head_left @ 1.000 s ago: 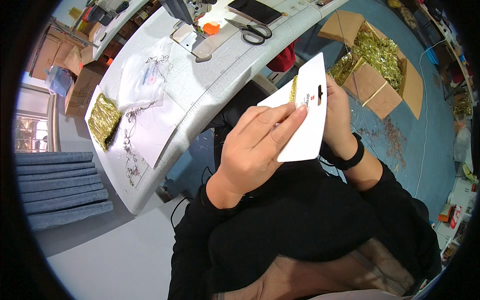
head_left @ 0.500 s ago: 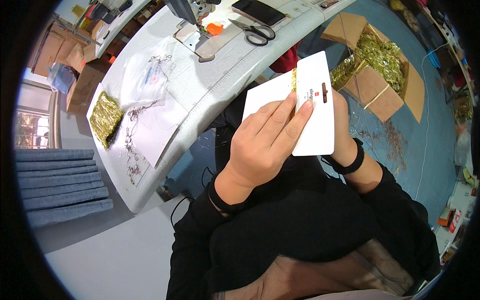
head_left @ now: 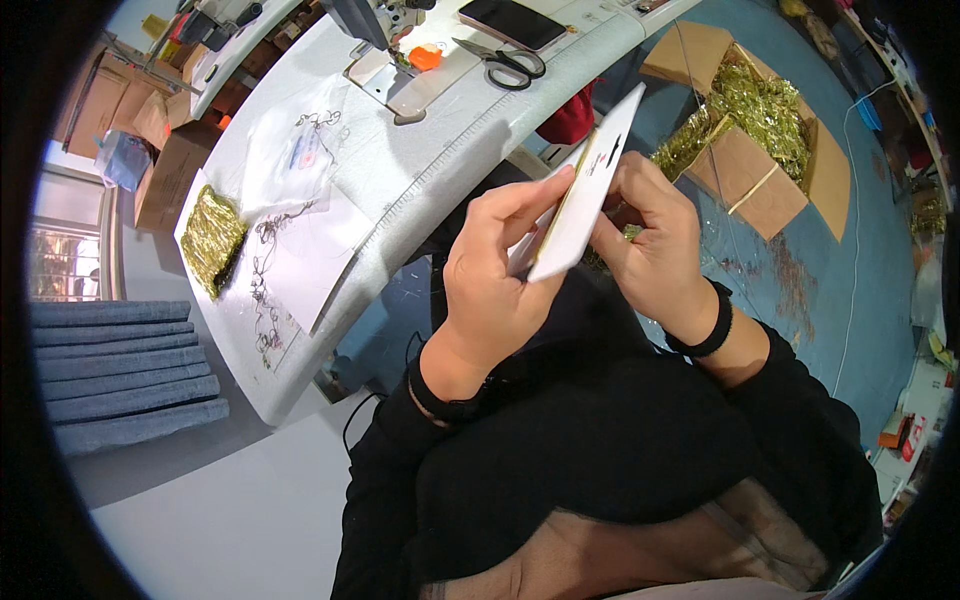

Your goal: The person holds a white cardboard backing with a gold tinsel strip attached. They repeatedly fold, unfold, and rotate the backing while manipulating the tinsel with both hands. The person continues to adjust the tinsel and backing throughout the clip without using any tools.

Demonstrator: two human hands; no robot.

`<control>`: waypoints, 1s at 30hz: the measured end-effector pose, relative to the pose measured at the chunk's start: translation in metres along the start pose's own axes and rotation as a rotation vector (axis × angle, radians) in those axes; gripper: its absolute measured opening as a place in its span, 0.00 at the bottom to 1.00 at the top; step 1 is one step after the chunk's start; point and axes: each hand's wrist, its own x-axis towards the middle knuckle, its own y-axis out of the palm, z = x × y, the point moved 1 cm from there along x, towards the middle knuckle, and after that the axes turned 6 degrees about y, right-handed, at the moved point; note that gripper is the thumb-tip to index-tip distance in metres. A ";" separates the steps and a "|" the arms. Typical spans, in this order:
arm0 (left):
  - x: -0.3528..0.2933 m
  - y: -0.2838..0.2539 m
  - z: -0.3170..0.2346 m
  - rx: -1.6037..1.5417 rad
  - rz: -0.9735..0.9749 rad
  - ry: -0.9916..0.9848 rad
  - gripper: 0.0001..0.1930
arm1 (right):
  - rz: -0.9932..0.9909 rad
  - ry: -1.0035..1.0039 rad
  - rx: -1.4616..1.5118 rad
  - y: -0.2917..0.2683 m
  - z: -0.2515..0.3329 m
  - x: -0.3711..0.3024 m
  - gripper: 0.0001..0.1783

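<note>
A white hang card (head_left: 592, 195) with a slot near its edge is tilted nearly edge-on above my lap. My left hand (head_left: 500, 285) is closed on it, thumb on its upper side. A thin gold strip (head_left: 566, 207) shows along the card's middle. Behind the card, my right hand (head_left: 662, 238) is closed, fingers bent together. A small tuft of gold tinsel (head_left: 630, 231) shows between its thumb and fingers. The card's back and part of the right fingertips are hidden.
On the sewing table (head_left: 400, 190) lie black scissors (head_left: 512, 70), a phone (head_left: 513, 22), an orange piece (head_left: 425, 57), a plastic bag (head_left: 292, 160) and a folded gold bundle (head_left: 212, 240). A cardboard box (head_left: 745, 180) of gold tinsel stands on the floor at right.
The card has turned from facing me to nearly edge-on. My left hand has shifted from lying over its face to gripping its near side. My right hand has come into view beside it.
</note>
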 end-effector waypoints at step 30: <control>0.000 0.007 0.007 0.210 0.021 0.121 0.25 | 0.029 0.240 0.217 -0.002 -0.001 -0.005 0.17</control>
